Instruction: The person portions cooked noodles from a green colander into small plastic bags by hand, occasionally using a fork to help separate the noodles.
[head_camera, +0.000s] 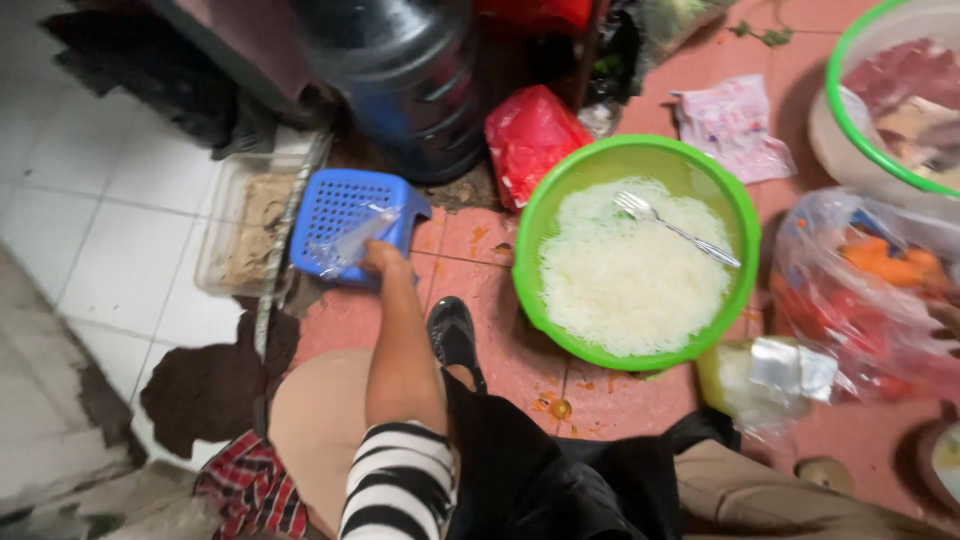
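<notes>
Left hand (383, 262) reaches far-left to blue basket (350, 225) on floor, grip closed on clear plastic bag (350, 243) lying in it — basket tilted. Right hand out of view. Green bowl (560, 195) of noodles right, fork (672, 228) resting inside.

Red packet (532, 140) — pink-white wrapper (732, 125)

Left arm in striped sleeve stretched forward and down, left hand (380, 260) fingers curled closed; right hand out of view.
</notes>
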